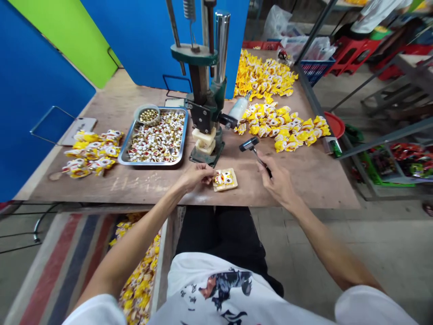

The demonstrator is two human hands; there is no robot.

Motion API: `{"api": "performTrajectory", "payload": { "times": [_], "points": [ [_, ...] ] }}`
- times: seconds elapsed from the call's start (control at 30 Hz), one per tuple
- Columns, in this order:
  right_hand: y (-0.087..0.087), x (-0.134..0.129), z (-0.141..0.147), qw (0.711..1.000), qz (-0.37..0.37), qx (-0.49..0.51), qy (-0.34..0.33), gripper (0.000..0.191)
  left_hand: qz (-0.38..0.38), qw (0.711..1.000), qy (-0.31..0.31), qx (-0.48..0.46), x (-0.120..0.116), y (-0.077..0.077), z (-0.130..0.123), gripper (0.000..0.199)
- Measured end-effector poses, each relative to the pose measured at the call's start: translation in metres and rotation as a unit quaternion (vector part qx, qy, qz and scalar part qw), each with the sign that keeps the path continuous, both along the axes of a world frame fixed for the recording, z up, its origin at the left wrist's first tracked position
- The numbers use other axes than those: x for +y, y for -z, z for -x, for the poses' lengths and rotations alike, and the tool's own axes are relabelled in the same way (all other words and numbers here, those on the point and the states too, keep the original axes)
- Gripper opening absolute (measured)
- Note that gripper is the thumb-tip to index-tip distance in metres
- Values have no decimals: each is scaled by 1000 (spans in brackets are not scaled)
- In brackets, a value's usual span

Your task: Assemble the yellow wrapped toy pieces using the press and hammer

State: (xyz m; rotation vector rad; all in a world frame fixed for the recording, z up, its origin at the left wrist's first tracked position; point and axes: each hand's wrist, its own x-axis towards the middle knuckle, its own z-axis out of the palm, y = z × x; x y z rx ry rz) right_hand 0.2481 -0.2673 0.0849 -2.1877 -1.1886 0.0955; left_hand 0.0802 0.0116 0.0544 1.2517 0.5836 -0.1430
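Observation:
A pale square block [233, 184] lies near the table's front edge with a yellow and white figure piece [228, 177] on it. My left hand [199, 175] is closed in a pinch at the left side of that piece; whatever small part is between the fingertips is too small to name. To the right, my right hand [275, 178] is wrapped round the handle of a small hammer [249, 144]. The hammer's dark head is raised to the upper right of the block, apart from it.
Behind the block stands a green hand press [203, 108]. Left of it are a metal tray [184, 135] of small white parts, a bowl of gold beads [149, 114] and yellow pieces [89, 153]. A bottle [239, 108] and piled yellow pieces [267, 76] are at right.

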Motion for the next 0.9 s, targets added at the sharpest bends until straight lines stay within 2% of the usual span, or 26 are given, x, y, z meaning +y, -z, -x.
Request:
{"api": "performTrajectory", "payload": {
  "times": [0.13, 0.23, 0.3, 0.37, 0.4, 0.47, 0.53, 0.63, 0.7, 0.8, 0.9],
  "points": [
    [19, -10, -11, 996, 61, 65, -17, 40, -112, 990, 9, -87, -15, 3, 17, 57],
    [20, -8, -38, 995, 98, 13, -7, 36, -203, 972, -15, -116, -33, 8, 23, 61],
    [8, -6, -67, 986, 120, -80, 78, 40, -248, 959, -47, -126, -42, 6, 27, 56],
    [-1, -5, -96, 955, 155, -162, 195, 53, -278, 948, -78, -135, -41, 0, 38, 55],
    [-1, -4, -107, 939, 177, -186, 230, 61, -292, 941, -99, -136, -35, -5, 47, 56],
    [6, -2, -122, 927, 205, -206, 239, 67, -333, 921, -165, -118, -13, -13, 78, 57],
    [19, -1, -124, 933, 198, -209, 217, 62, -399, 879, -255, -65, 20, -14, 122, 55],
    [28, -1, -113, 949, 145, -172, 223, 55, -491, 781, -380, 63, 78, 4, 193, 54],
    [24, -2, -104, 962, 92, -111, 230, 56, -525, 736, -407, 130, 115, 23, 226, 56],
    [11, 1, -96, 977, -2, -18, 211, 52, -527, 729, -410, 149, 161, 41, 238, 62],
    [1, 7, -86, 974, -92, 90, 186, 56, -516, 743, -407, 132, 186, 37, 221, 72]
  ]
}}
